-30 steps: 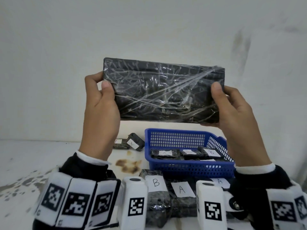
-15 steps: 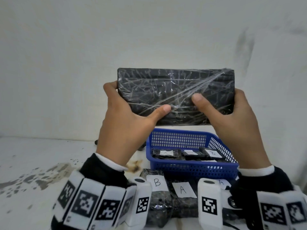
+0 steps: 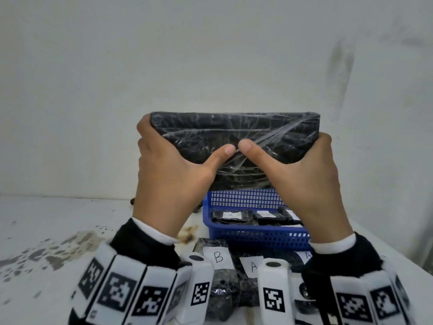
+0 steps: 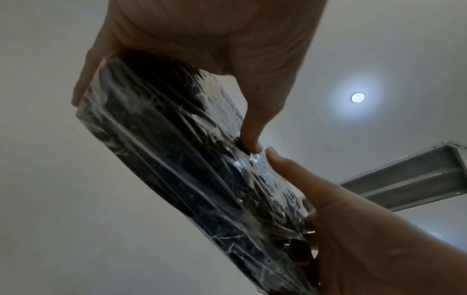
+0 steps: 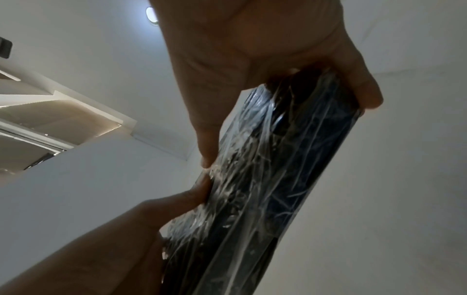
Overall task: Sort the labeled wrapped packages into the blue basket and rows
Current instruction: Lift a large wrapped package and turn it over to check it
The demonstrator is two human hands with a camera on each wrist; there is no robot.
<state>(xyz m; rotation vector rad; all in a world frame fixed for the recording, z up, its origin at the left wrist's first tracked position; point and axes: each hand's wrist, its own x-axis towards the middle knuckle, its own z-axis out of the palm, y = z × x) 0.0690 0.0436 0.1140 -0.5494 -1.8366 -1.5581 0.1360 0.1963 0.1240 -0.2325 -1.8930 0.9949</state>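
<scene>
A large black package wrapped in clear film is held upright in the air above the blue basket. My left hand grips its left end and my right hand grips its right end. Both thumbs press on the near face and almost meet at its middle. No label shows on the side facing me. The wrist views show the package edge-on between thumbs and fingers. Smaller labeled packages lie inside the basket. A row of packages labeled B and A lies in front of it.
The white table has dark stains at left and a brown scorch mark near the basket. A white wall stands close behind. Wrist bands with printed markers fill the bottom of the head view.
The package has come down and to the right, closer to the basket. Both hands slid inward along it, and the thumbs now nearly touch at its middle.
</scene>
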